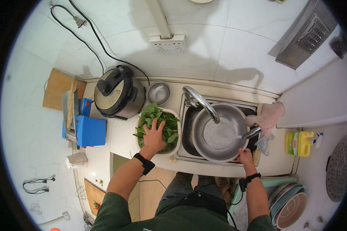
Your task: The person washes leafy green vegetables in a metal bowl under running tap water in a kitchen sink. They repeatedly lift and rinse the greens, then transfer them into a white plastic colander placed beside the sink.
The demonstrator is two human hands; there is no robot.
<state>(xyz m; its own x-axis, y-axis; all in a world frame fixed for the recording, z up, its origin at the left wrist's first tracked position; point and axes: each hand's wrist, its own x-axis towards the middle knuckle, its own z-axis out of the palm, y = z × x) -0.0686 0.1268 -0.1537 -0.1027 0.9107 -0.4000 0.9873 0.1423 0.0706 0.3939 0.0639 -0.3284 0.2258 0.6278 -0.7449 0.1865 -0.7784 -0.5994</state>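
Observation:
My left hand (pixel 154 140) lies with spread fingers on top of leafy greens (pixel 172 131), which fill a white plastic tub (pixel 177 144) on the counter. To the right, my right hand (pixel 245 157) grips the near right rim of a wide stainless steel basin (pixel 219 135). That basin sits in the sink (pixel 188 141), and its bottom looks pale and shiny; I cannot tell whether water is in it. A curved chrome faucet (pixel 202 101) reaches over the basin. A second chrome tube (pixel 252 132) points at the basin's right rim, with a knit glove (pixel 267 117) draped above it.
An electric pressure cooker (pixel 117 95) and a small metal bowl (pixel 158 92) stand behind the tub. At the left are a blue machine (pixel 91 130) and a mug (pixel 76 160). A yellow detergent jug (pixel 299 143) stands right of the sink, with stacked colanders (pixel 292 209) below.

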